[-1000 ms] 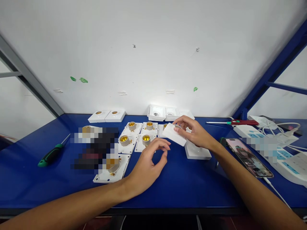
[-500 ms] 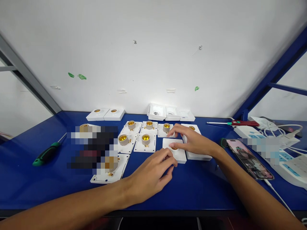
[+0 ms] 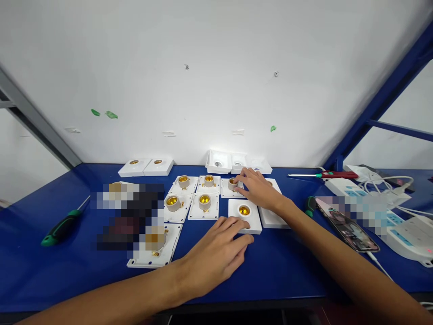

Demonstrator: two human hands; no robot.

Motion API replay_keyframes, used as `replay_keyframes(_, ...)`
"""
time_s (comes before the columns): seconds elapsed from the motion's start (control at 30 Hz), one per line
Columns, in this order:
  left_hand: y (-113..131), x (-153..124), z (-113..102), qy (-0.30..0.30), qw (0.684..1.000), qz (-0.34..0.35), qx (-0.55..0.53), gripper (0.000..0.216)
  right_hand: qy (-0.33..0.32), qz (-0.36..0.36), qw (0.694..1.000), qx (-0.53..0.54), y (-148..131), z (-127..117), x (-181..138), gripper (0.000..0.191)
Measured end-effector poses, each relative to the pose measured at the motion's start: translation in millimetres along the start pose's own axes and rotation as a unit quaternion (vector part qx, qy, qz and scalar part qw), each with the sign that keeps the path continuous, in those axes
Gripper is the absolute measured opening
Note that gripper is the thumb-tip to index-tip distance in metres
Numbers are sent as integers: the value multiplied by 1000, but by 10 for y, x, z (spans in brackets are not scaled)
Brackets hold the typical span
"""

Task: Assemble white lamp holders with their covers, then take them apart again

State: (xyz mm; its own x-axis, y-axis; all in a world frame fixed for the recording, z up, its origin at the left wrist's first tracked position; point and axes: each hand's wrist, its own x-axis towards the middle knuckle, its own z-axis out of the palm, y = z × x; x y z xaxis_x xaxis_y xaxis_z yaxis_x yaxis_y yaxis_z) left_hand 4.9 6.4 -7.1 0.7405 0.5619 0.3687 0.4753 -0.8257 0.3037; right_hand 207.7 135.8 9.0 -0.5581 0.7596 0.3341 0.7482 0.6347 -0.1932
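Observation:
A white square lamp holder (image 3: 244, 211) with its cover on and a brass socket in the middle lies on the blue table. My left hand (image 3: 219, 248) rests at its near edge, fingers loosely stretched, thumb side low over the table. Farther back, my right hand (image 3: 259, 187) reaches over an uncovered lamp holder base (image 3: 225, 191), its fingers apart and the tips at the round socket; whether they press on it I cannot tell. More uncovered bases, such as the near one (image 3: 204, 210), lie in rows to the left. Another covered lamp holder (image 3: 270, 220) is partly hidden beneath my right wrist.
White covers (image 3: 219, 161) lean by the wall. Two covered lamp holders (image 3: 158, 167) sit at back left. A green-black screwdriver (image 3: 62, 228) lies left; a red-handled screwdriver (image 3: 338, 174), a phone (image 3: 348, 225) and power strips (image 3: 406, 237) with cables are right. A blurred patch hides things at left.
My right hand has left the covered lamp holder and moved back to the uncovered base behind it, revealing the brass socket. My left hand stays at the cover's near edge. The view shifted slightly.

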Motion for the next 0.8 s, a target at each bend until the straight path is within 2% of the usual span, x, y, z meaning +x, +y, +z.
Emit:
replay_keyframes(0.2, 27, 3, -24, -33, 998, 18, 58, 29, 7, -2, 999, 48, -20, -78, 11, 15)
replay_keyframes(0.3, 64, 8, -29, -36, 995, 25, 86, 30, 24, -5, 993, 113, -1, -183, -74, 13)
replay_keyframes(0.37, 74, 18, -18, -37, 993, 27, 105, 31, 52, -12, 983, 178, 19, -237, -135, 12)
replay_keyframes(0.47, 52, 57, 12, -37, 990, 21, 136, 34, 138, -24, 962, 234, 76, -260, -201, 9)
replay_keyframes(0.57, 1, 130, 31, -37, 987, 8, 154, 37, 213, -37, 957, 192, 174, -239, -236, 8)
replay_keyframes(0.67, -56, 229, 36, -40, 988, -4, 147, 38, 228, -40, 964, 133, 278, -229, -258, 11)
replay_keyframes(0.8, -144, 388, 47, -38, 992, -12, 123, 37, 250, -6, 963, 102, 356, -244, -275, 12)
